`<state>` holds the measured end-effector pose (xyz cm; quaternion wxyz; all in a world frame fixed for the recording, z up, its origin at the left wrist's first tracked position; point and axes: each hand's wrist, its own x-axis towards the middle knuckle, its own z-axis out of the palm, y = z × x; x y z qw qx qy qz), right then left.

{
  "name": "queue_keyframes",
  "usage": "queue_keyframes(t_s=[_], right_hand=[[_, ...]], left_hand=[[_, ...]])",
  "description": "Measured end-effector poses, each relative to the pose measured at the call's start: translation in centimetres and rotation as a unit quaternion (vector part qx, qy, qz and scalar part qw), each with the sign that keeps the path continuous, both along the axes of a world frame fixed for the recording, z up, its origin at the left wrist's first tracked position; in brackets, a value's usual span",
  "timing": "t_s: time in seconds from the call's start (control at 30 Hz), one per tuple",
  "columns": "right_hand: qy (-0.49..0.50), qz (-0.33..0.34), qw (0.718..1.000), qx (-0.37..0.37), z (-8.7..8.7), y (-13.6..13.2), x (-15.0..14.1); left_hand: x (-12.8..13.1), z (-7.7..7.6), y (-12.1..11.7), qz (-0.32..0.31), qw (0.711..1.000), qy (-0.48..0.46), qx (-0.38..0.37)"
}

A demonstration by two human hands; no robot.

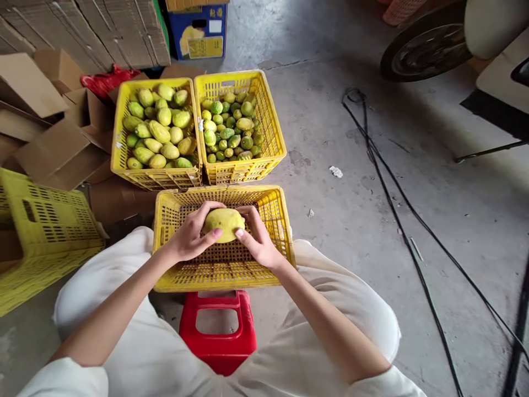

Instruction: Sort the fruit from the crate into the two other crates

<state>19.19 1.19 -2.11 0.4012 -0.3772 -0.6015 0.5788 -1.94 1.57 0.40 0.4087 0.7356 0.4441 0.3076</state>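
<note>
A yellow oval fruit (224,224), like a small melon with a few dark specks, is held between both hands over an empty yellow plastic crate (223,284). My left hand (197,231) curls around its left end, thumb on the near side. From the right, my right hand (257,234) grips the other end, its thumb tip pressed on the near side. Beyond stand two more crates side by side. The left crate (156,173) carries larger yellow-green fruits (159,129); the right crate (243,172) has smaller, greener ones (231,129).
Between my knees is a red plastic stool (219,347). Cardboard pieces (53,154) and a tipped yellow crate (53,220) lie at left. A blue carton (200,33) stands at the back. Black cables (388,193) cross the concrete floor at right, near a wheel (425,44).
</note>
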Motion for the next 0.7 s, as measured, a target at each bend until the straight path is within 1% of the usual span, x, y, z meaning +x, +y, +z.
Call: queue_keyframes(t_s=[0.1, 0.2, 0.3, 0.43, 0.57, 0.7], right_hand=[[0.041, -0.005, 0.998, -0.039, 0.1, 0.1, 0.0], [0.062, 0.002, 0.995, -0.072, 0.2, 0.1, 0.0], [0.064, 0.029, 0.994, -0.081, 0.4, 0.2, 0.1], [0.048, 0.047, 0.995, -0.077, 0.8, 0.4, 0.0], [0.022, 0.037, 0.997, -0.062, 0.9, 0.4, 0.1], [0.018, 0.009, 0.997, -0.075, 0.8, 0.3, 0.2]], left_hand=[[0.0, 0.1, 0.0, -0.007, 0.999, -0.046, -0.018], [0.2, -0.1, -0.3, 0.024, 0.999, -0.036, -0.030], [0.5, -0.7, -0.8, 0.055, 0.998, -0.037, -0.001], [0.5, -1.8, -1.1, 0.063, 0.997, -0.018, 0.043], [0.7, -2.3, -1.3, 0.070, 0.989, 0.013, 0.128], [1.3, -2.8, -1.4, 0.061, 0.968, 0.058, 0.237]])
